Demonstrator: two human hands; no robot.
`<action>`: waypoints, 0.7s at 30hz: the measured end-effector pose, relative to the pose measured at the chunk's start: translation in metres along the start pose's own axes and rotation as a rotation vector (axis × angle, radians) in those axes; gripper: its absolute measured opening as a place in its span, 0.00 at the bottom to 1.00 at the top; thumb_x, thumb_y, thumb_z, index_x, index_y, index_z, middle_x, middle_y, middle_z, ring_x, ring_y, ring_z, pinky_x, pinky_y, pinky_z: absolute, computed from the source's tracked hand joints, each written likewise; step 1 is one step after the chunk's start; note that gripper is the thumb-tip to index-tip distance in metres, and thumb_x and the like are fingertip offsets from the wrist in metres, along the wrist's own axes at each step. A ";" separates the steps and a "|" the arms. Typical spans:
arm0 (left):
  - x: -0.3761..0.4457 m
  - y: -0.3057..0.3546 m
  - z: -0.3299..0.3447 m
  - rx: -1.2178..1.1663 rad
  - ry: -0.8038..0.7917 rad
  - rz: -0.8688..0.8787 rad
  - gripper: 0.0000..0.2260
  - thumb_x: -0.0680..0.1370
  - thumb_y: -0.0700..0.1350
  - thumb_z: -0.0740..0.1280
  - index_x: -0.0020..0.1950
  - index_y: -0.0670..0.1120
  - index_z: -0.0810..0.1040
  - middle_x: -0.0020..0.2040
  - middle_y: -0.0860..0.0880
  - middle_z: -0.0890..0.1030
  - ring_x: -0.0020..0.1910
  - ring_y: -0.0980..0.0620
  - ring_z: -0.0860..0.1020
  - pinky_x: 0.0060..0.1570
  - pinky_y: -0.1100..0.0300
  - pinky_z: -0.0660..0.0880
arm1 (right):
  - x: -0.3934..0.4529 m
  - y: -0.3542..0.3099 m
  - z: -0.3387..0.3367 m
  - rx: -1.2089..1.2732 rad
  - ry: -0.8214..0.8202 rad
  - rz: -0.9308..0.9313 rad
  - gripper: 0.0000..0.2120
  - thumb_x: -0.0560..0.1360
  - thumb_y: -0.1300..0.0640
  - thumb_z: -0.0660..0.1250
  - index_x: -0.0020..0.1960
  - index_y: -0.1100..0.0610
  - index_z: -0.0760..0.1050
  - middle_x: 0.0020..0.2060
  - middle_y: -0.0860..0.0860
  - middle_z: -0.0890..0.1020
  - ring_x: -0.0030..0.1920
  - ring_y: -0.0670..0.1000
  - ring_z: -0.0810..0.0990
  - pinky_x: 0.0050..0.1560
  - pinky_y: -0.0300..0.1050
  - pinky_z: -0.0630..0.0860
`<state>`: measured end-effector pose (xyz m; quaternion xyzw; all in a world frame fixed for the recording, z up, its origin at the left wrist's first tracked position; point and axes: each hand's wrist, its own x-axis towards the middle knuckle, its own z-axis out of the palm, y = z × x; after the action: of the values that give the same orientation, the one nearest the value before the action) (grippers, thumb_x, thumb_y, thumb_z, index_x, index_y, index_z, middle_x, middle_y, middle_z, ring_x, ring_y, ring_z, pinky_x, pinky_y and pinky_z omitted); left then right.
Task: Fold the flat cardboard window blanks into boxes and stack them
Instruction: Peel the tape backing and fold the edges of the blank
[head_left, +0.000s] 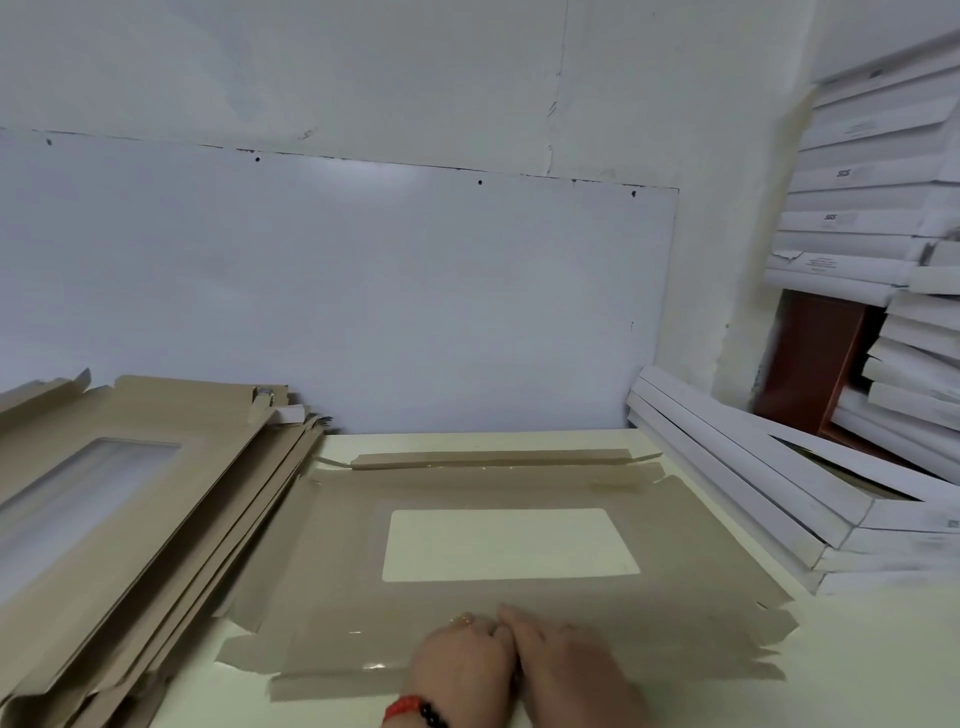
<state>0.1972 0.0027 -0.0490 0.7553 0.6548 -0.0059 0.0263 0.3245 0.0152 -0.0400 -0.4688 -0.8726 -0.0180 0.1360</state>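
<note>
Pressing both flat, unclenched grips, left hand (460, 657) and right hand (563, 660), side by side on the near flap, you have the blank (332, 561) lying on the tabletop (857, 665), stretching left-right, its window beyond your fingertips.

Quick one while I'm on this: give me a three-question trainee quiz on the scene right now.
1. True or false: the flat blank under both hands is already folded into a box.
2. Which side holds the pile of unfolded blanks? A) left B) right
3. Fill in: the left hand and right hand press the blank's ____ edge.

Key: 1 false; 2 A; 3 near. The finished white boxes are stacked on the right.
</note>
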 end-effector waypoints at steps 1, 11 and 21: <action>0.000 -0.002 0.001 -0.036 0.026 -0.012 0.21 0.80 0.46 0.56 0.74 0.48 0.63 0.68 0.48 0.71 0.68 0.47 0.68 0.66 0.54 0.66 | 0.000 0.005 0.009 0.009 -0.025 0.017 0.28 0.78 0.48 0.62 0.75 0.38 0.58 0.67 0.46 0.74 0.63 0.48 0.74 0.61 0.42 0.70; -0.005 -0.041 -0.014 -0.124 0.055 -0.140 0.14 0.74 0.46 0.59 0.58 0.53 0.78 0.55 0.49 0.81 0.57 0.48 0.77 0.55 0.60 0.73 | 0.005 0.062 -0.008 0.066 -0.202 0.071 0.18 0.76 0.45 0.62 0.66 0.41 0.71 0.62 0.42 0.78 0.63 0.47 0.75 0.60 0.39 0.69; -0.043 -0.113 -0.023 -0.206 0.041 -0.250 0.06 0.71 0.52 0.65 0.34 0.56 0.72 0.36 0.57 0.75 0.42 0.59 0.75 0.34 0.69 0.65 | -0.021 0.135 -0.043 -0.021 -0.259 0.200 0.17 0.75 0.43 0.64 0.63 0.37 0.72 0.56 0.39 0.80 0.56 0.41 0.77 0.50 0.35 0.70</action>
<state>0.0785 -0.0227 -0.0277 0.6614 0.7411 0.0735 0.0893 0.4563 0.0672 -0.0172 -0.5533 -0.8314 0.0472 0.0186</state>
